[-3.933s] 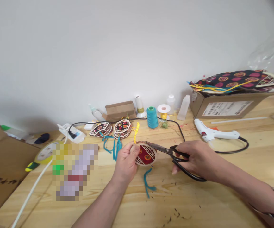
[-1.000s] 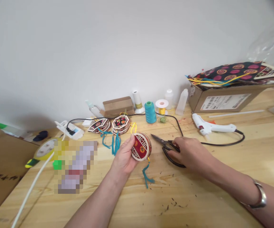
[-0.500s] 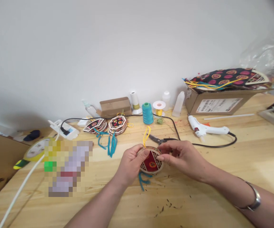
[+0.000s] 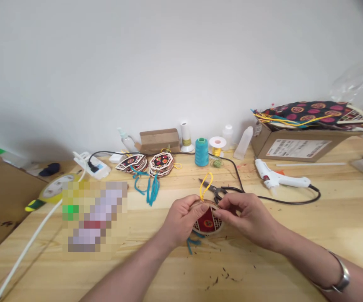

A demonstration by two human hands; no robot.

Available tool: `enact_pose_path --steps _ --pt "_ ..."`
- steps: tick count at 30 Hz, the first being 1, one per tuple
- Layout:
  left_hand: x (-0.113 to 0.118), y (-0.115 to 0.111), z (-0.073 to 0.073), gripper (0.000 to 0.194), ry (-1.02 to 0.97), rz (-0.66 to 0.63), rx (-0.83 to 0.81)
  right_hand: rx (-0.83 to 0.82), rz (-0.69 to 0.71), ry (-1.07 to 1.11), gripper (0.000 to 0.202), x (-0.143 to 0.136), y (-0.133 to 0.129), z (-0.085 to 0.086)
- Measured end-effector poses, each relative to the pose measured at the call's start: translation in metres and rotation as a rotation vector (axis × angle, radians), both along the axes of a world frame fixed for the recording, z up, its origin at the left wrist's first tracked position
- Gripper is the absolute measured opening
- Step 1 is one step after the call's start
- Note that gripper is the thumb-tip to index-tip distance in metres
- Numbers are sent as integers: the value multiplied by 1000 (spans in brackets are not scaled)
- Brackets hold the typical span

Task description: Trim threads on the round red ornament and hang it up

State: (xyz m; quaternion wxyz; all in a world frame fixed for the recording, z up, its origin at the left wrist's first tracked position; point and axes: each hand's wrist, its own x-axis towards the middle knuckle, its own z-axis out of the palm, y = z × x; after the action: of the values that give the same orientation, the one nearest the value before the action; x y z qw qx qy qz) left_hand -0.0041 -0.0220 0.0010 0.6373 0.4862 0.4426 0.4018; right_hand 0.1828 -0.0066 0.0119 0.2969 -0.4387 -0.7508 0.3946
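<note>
Over a pale wooden counter [image 4: 172, 281], the left hand [image 4: 181, 220] and right hand [image 4: 249, 218], black-handled metal scissors [image 4: 215, 189] lying behind, pinch between their fingers a round, red-cloth, wood-latticed ornament [image 4: 208, 223]; yellow cord loop [image 4: 202, 194] and teal thread tassel [image 4: 194, 241] appear attached, remaining work unclear.

The round ornament [image 4: 208, 223] has red cloth w/ matt wood-like lattice. The scissors [image 4: 215, 189] have blades of dark metal. Bench [image 4: 156, 272] is of smooth wood, slightly glossy; box [image 4: 294, 134], of matt brn cardboard; bangle [image 4: 344, 279], of polished metal.
</note>
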Motion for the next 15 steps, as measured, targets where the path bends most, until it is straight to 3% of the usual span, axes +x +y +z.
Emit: enact_pose_path --steps 11,15 --pt "-1 0 2 26 -7 -7 44 -43 14 39 29 -1 -1 1" --pt "-4 4 5 32 -8 58 62 -110 9 102 31 3 4 -2"
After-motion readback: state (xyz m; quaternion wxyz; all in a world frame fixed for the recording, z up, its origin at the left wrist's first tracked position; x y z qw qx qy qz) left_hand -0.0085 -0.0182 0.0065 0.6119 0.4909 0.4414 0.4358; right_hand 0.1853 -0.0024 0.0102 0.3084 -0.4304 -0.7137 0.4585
